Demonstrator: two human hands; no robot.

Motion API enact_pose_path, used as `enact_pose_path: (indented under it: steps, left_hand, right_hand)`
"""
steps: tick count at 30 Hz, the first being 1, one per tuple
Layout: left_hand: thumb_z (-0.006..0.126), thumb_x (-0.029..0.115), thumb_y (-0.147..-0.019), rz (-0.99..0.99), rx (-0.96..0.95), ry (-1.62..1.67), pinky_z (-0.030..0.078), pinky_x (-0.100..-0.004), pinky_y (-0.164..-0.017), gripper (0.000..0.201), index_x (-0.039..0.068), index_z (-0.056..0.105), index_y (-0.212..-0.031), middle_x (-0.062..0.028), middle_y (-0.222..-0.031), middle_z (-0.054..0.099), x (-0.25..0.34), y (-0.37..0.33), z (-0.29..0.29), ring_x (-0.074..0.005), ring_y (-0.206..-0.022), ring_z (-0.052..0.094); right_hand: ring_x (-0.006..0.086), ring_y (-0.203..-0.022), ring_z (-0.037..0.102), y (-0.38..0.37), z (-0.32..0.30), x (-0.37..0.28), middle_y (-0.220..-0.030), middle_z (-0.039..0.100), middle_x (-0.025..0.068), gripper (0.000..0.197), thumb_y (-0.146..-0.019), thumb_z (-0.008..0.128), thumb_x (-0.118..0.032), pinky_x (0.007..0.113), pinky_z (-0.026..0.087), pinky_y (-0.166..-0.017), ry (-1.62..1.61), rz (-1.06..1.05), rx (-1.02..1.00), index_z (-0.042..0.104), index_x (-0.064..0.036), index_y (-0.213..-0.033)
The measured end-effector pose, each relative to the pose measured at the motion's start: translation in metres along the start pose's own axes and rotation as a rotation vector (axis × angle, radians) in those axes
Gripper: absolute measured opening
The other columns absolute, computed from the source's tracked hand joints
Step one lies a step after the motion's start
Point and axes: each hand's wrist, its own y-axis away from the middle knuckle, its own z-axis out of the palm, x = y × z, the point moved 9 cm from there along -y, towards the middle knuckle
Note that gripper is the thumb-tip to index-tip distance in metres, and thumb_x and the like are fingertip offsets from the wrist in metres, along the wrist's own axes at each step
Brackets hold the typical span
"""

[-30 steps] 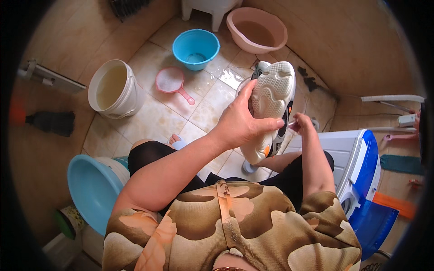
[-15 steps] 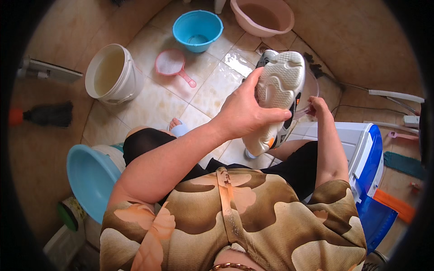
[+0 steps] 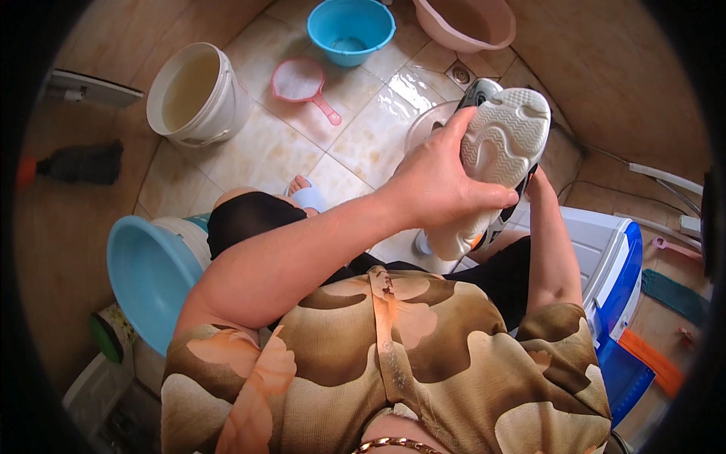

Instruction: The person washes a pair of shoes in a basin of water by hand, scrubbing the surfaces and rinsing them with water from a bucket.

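My left hand (image 3: 442, 178) grips a sneaker (image 3: 503, 132), with the white patterned sole turned up toward me and the thumb across the sole's edge. A grey and dark toe (image 3: 482, 91) shows behind the sole; whether it belongs to the same shoe or a second one I cannot tell. My right hand (image 3: 537, 185) is just behind the sneaker's right side, with its fingers hidden. Under the shoe, the pale rim of a see-through basin (image 3: 420, 127) shows in part.
A white bucket of cloudy water (image 3: 153, 113), a pink dipper (image 3: 327, 110), a blue basin (image 3: 350, 54) and a pink basin of brownish water (image 3: 508, 34) stand ahead. A larger blue basin (image 3: 125, 280) is at my left. A white and blue appliance (image 3: 586, 236) stands right. The tiles look wet.
The sneaker and my left hand have moved right in view. My right hand, earlier at the see-through basin's rim, is now mostly hidden behind the shoe. The view has shifted slightly.
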Motion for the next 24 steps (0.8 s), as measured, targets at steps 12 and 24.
enact_pose_path:
  steps: [12,24]
  left_hand:
    - [0.079,0.043,-0.058,0.032,0.093,0.014,0.045,-0.038,-0.096,0.101,-0.005,0.033,-0.135,-0.0249,-0.121,0.055,-0.011,0.001,-0.01,-0.0351,-0.111,0.056]
    - [0.081,0.035,-0.063,0.102,0.157,0.128,0.042,-0.036,-0.1,0.104,-0.007,0.026,-0.14,-0.0217,-0.128,0.05,0.006,0.0,-0.031,-0.028,-0.117,0.052]
  right_hand:
    - [0.0206,-0.066,0.061,0.003,0.03,0.016,-0.087,0.057,0.0115,0.021,-0.087,0.052,-0.015,0.036,0.057,-0.065,0.139,0.046,-0.051,0.056,-0.0029,-0.103]
    - [0.0216,-0.073,0.061,-0.002,0.059,-0.03,-0.099,0.055,0.0121,0.026,-0.087,0.051,-0.013,0.035,0.056,-0.068,0.074,-0.036,-0.05,0.052,-0.005,-0.111]
